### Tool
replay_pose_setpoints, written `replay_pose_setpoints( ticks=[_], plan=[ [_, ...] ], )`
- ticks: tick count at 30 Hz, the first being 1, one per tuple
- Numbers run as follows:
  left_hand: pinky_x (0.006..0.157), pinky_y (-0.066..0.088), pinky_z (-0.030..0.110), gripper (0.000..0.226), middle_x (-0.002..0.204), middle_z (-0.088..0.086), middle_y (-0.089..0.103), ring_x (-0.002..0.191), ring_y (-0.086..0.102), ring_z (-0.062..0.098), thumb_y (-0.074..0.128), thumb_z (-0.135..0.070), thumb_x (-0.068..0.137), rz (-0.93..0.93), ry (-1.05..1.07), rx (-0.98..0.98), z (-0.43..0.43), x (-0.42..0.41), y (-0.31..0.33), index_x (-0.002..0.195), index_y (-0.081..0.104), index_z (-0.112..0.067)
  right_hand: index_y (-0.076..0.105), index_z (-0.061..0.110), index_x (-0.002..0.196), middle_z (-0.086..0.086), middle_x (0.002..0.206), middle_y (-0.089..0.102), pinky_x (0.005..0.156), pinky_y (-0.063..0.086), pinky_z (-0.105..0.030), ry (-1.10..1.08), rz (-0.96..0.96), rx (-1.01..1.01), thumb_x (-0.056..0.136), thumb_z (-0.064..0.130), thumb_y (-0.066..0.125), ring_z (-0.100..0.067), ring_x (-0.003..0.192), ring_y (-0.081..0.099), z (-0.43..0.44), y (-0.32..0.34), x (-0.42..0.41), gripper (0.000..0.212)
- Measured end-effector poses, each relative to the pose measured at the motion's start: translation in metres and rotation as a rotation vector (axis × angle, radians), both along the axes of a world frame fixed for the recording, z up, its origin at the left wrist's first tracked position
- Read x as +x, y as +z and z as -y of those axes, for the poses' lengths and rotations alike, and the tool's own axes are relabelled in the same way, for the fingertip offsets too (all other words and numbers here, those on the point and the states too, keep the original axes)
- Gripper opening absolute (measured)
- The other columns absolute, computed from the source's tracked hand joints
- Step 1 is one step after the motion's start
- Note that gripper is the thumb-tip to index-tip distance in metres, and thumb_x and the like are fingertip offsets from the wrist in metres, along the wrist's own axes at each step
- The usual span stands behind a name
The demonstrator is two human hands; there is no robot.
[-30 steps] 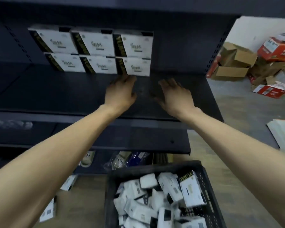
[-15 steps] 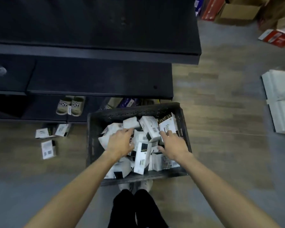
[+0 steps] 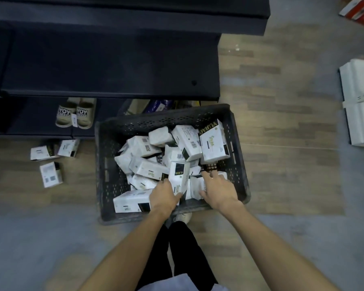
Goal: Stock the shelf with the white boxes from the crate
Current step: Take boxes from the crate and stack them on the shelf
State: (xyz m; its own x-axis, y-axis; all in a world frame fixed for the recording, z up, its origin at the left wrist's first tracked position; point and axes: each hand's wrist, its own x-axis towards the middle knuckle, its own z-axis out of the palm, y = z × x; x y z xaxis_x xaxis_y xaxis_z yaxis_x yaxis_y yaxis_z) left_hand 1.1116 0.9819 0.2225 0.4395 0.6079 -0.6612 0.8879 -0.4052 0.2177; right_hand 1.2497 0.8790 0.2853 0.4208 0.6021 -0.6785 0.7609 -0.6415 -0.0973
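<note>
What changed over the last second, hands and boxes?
Both hands came off the shelf and went down into the crate. The left hand now closes around an upright white box; the right hand rests spread on the boxes beside it, with no clear grip. Nothing lifted yet. The crate, the three loose boxes on the floor and the slippers stayed put.

Both forearms are seen bare, no sleeves, watch or rings visible. Left hand (image 3: 164, 197) and right hand (image 3: 220, 191) are ungloved. Black trousers (image 3: 177, 259) are worn, with a white shoe (image 3: 184, 217) and a pale top hem (image 3: 177, 283).
</note>
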Motion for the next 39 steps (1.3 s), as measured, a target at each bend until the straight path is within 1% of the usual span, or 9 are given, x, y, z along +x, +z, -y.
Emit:
replay_pose_setpoints(
  ticks=[7, 10, 13, 20, 26, 28, 31, 34, 39],
  plan=[
    [0.079, 0.047, 0.033, 0.066, 0.126, 0.010, 0.058, 0.107, 0.063, 0.026, 0.064, -0.054, 0.087, -0.082, -0.016, 0.083, 0.017, 0.008, -0.025, 0.129, 0.042, -0.007, 0.031, 0.021, 0.145, -0.010, 0.135, 0.046, 0.095, 0.048, -0.043, -0.027, 0.025, 0.000, 0.097, 0.040, 0.054, -0.029, 0.121, 0.050, 0.019, -0.017, -0.003, 0.057],
    [0.072, 0.044, 0.035, 0.053, 0.121, 0.010, 0.056, 0.103, 0.063, 0.030, 0.068, -0.039, 0.087, -0.015, 0.055, 0.068, 0.014, 0.009, -0.033, 0.123, 0.041, -0.010, 0.032, 0.020, 0.144, -0.009, 0.134, 0.047, 0.093, 0.048, -0.042, -0.027, 0.024, -0.013, 0.097, 0.040, 0.053, -0.029, 0.120, 0.051, 0.024, -0.021, -0.003, 0.055],
    [0.081, 0.047, 0.039, 0.056, 0.118, 0.010, 0.051, 0.103, 0.059, 0.032, 0.074, -0.030, 0.081, 0.114, 0.092, -0.022, -0.002, 0.011, -0.034, 0.125, 0.044, -0.012, 0.031, 0.020, 0.144, -0.010, 0.135, 0.046, 0.091, 0.048, -0.043, -0.029, 0.023, -0.021, 0.097, 0.035, 0.055, -0.031, 0.121, 0.050, 0.023, -0.018, 0.002, 0.055],
    [0.087, 0.044, 0.034, 0.061, 0.116, 0.004, 0.055, 0.108, 0.053, 0.024, 0.078, -0.024, 0.071, 0.274, -0.124, -0.097, -0.079, 0.011, 0.019, 0.127, 0.056, -0.023, 0.013, 0.032, 0.154, -0.015, 0.138, 0.042, 0.084, 0.054, -0.045, -0.101, -0.043, 0.073, 0.096, 0.009, 0.057, -0.034, 0.111, 0.056, -0.009, 0.006, 0.024, 0.077],
    [0.092, 0.044, 0.037, 0.063, 0.115, 0.005, 0.053, 0.107, 0.053, 0.025, 0.078, -0.017, 0.070, 0.313, -0.315, -0.015, -0.114, 0.030, 0.091, 0.130, 0.056, -0.020, 0.012, 0.038, 0.155, -0.010, 0.164, -0.001, 0.082, 0.054, -0.040, -0.070, -0.103, 0.243, 0.091, 0.000, 0.061, -0.035, 0.110, 0.059, -0.054, 0.037, 0.034, 0.088],
    [0.092, 0.045, 0.036, 0.066, 0.117, 0.005, 0.052, 0.107, 0.053, 0.024, 0.079, -0.016, 0.070, 0.335, -0.343, 0.015, -0.122, 0.039, 0.118, 0.131, 0.055, -0.020, 0.019, 0.031, 0.154, -0.008, 0.164, 0.005, 0.090, 0.052, -0.042, -0.035, -0.104, 0.330, 0.091, 0.008, 0.065, -0.035, 0.113, 0.058, -0.068, 0.051, 0.038, 0.081],
    [0.093, 0.045, 0.036, 0.066, 0.118, 0.002, 0.052, 0.108, 0.053, 0.023, 0.078, -0.016, 0.070, 0.377, -0.361, 0.050, -0.134, 0.047, 0.159, 0.132, 0.055, -0.020, 0.037, 0.020, 0.147, -0.005, 0.154, 0.036, 0.102, 0.045, -0.041, 0.024, -0.115, 0.450, 0.087, 0.019, 0.074, -0.030, 0.127, 0.051, -0.085, 0.081, 0.050, 0.071],
    [0.092, 0.046, 0.036, 0.067, 0.117, 0.001, 0.052, 0.107, 0.053, 0.022, 0.078, -0.017, 0.070, 0.420, -0.379, 0.076, -0.150, 0.052, 0.200, 0.132, 0.054, -0.020, 0.050, 0.022, 0.133, -0.001, 0.128, 0.055, 0.092, 0.047, -0.041, 0.041, -0.105, 0.503, 0.082, 0.028, 0.079, -0.028, 0.112, 0.057, -0.101, 0.121, 0.065, 0.059],
    [0.092, 0.046, 0.034, 0.070, 0.118, -0.003, 0.045, 0.107, 0.050, 0.017, 0.078, -0.029, 0.072, 0.579, -0.344, 0.247, -0.194, 0.067, 0.275, 0.136, 0.051, -0.029, 0.051, 0.026, 0.120, 0.004, 0.113, 0.055, 0.082, 0.044, -0.036, 0.090, 0.012, 0.663, 0.079, 0.027, 0.080, -0.026, 0.101, 0.059, -0.144, 0.205, 0.101, 0.050]
  ],
)
